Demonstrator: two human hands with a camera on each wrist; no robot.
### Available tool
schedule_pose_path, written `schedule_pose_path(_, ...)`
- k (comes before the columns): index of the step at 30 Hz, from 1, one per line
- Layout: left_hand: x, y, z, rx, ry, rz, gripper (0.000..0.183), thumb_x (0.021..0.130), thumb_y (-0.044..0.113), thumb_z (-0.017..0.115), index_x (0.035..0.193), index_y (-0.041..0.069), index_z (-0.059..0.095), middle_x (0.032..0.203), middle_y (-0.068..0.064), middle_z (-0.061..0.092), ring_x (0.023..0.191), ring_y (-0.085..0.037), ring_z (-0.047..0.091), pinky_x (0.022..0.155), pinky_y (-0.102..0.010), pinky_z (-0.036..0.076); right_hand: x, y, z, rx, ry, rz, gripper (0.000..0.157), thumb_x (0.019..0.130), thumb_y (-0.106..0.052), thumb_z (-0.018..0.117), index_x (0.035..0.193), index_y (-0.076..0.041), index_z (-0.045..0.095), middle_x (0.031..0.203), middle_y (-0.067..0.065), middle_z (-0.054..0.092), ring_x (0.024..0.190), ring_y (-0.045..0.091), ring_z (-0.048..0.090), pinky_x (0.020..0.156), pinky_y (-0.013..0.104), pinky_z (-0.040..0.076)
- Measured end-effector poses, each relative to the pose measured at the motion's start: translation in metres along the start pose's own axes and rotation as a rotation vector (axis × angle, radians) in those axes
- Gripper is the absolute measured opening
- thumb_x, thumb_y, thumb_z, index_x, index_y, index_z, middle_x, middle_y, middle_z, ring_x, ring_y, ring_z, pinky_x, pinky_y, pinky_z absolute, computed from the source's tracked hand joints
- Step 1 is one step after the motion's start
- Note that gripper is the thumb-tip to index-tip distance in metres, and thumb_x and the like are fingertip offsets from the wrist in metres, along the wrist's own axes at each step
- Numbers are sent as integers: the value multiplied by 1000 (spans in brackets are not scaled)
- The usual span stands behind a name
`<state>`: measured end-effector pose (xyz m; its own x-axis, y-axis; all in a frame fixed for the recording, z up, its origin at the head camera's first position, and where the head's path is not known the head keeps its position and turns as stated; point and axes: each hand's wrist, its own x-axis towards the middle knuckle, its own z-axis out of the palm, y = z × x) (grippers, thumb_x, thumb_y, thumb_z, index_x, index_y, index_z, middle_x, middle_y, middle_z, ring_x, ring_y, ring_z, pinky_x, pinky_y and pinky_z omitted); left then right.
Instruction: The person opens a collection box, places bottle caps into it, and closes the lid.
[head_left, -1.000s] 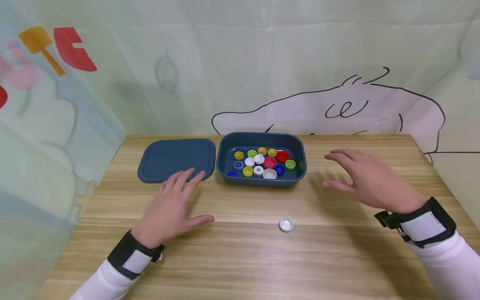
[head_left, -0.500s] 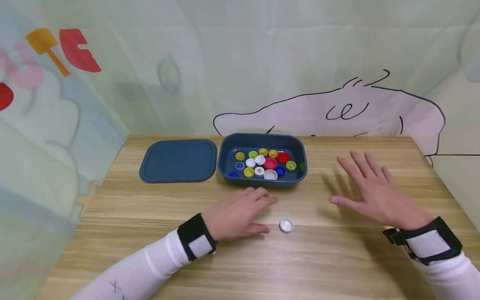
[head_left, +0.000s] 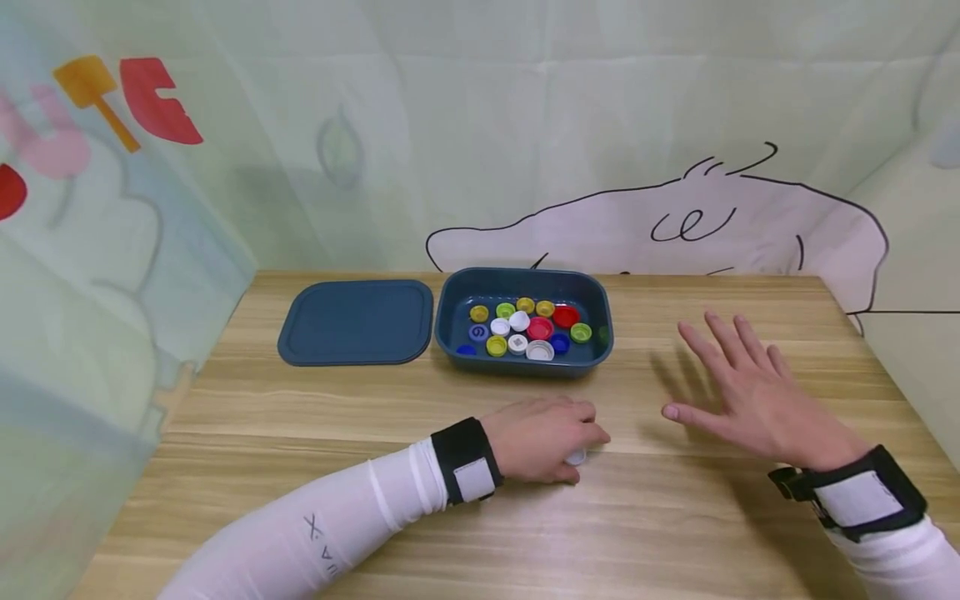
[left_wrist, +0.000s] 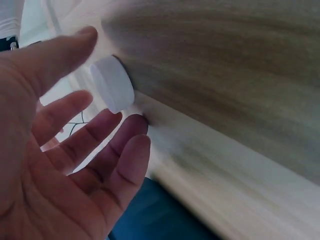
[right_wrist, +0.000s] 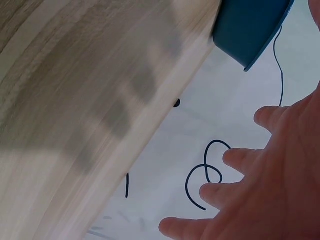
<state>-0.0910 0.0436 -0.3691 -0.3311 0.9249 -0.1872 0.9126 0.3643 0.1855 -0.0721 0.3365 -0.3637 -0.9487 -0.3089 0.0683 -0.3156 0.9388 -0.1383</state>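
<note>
On the wooden table lies a white bottle cap (head_left: 576, 457), partly covered by my left hand (head_left: 542, 437). The left wrist view shows the cap (left_wrist: 112, 84) between the thumb and the loosely bent fingers. A gap separates the thumb from it; whether a fingertip touches it I cannot tell. Farther back, a dark blue box (head_left: 525, 367) holds several bottle caps in red, yellow, green, blue and white. My right hand (head_left: 757, 408) hovers over the table's right side with fingers spread and nothing in it.
A flat dark blue lid (head_left: 356, 322) lies on the table (head_left: 360, 533) just left of the box. Behind the table's back edge hangs a pale cloth backdrop (head_left: 480, 133) with printed drawings.
My left hand has moved rightward from near the lid to the white bottle cap. My right hand has spread its fingers and shifted slightly right and down.
</note>
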Motion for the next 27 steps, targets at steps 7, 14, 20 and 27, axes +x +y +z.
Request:
schedule_pose_path(7, 4, 1, 1, 39, -36, 9, 31, 83, 35, 63, 112, 28, 57, 92, 10, 44, 86, -6, 41, 80, -21, 41, 0, 1, 1, 2, -1, -4, 95, 75, -66, 54, 145, -27, 4, 152, 8, -9, 133, 32, -16, 95, 72, -3)
schedule_pose_path(14, -7, -9, -13, -104, 39, -13, 30, 83, 29, 64, 112, 22, 58, 96, 8, 45, 87, -4, 43, 84, -17, 41, -1, 2, 3, 2, -2, -4, 95, 74, -66, 54, 145, -27, 4, 152, 9, -8, 133, 34, -15, 94, 73, -2)
schedule_pose_path(20, -35, -36, -44, -98, 213, -80, 28, 85, 30, 62, 110, 20, 59, 100, 5, 48, 91, -6, 43, 84, -19, 42, -2, 4, 2, 5, 6, -11, 96, 74, -66, 55, 145, -27, 4, 152, 10, -7, 133, 35, -15, 93, 73, -2)
schedule_pose_path(27, -58, -86, -71, -10, 290, -318, 29, 83, 29, 63, 110, 18, 59, 98, 3, 49, 87, -7, 47, 79, -21, 46, -3, 5, 3, 9, 8, -8, 95, 74, -66, 55, 145, -27, 5, 152, 10, -6, 133, 33, -16, 94, 72, -3)
